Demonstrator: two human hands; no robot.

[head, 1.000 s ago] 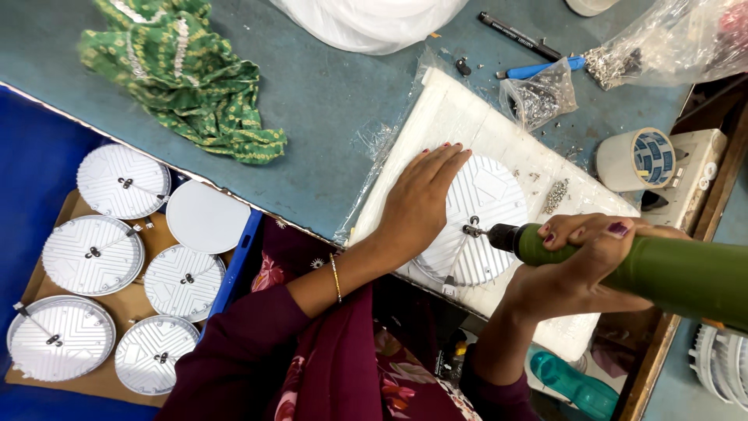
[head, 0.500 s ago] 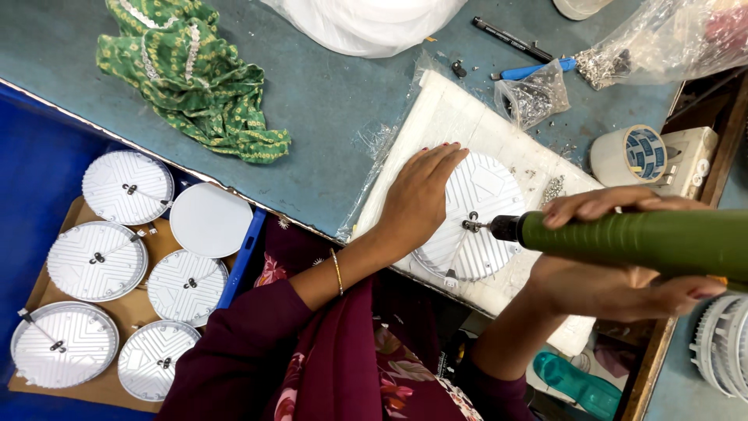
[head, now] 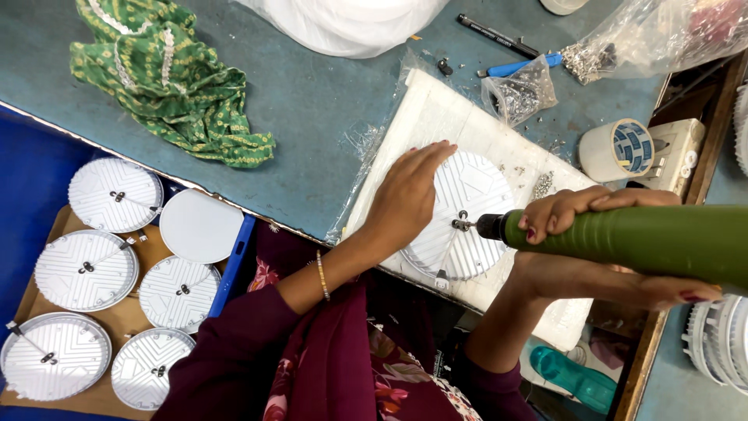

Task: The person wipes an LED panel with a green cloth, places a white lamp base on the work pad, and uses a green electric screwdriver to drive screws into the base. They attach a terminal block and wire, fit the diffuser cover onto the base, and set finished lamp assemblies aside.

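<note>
My left hand (head: 407, 195) lies flat, fingers together, on the left part of a round white ribbed disc (head: 471, 191). The disc rests on a white foam pad (head: 436, 117) on the blue-grey table. A green electric screwdriver (head: 623, 238) is held sideways in my right hand (head: 600, 245), fingers wrapped over its barrel. Its dark tip (head: 467, 224) touches a small metal clip near the disc's centre.
Several finished discs (head: 113, 195) lie in a cardboard tray at lower left. A green patterned cloth (head: 175, 82) sits at the table's top left. Bags of screws (head: 526, 93), a tape roll (head: 619, 148), a blue pen (head: 518, 66) and a black marker (head: 495, 35) lie beyond the pad.
The screwdriver has levelled out and its tip has shifted slightly toward the disc's centre. My left hand stays pressed on the disc.
</note>
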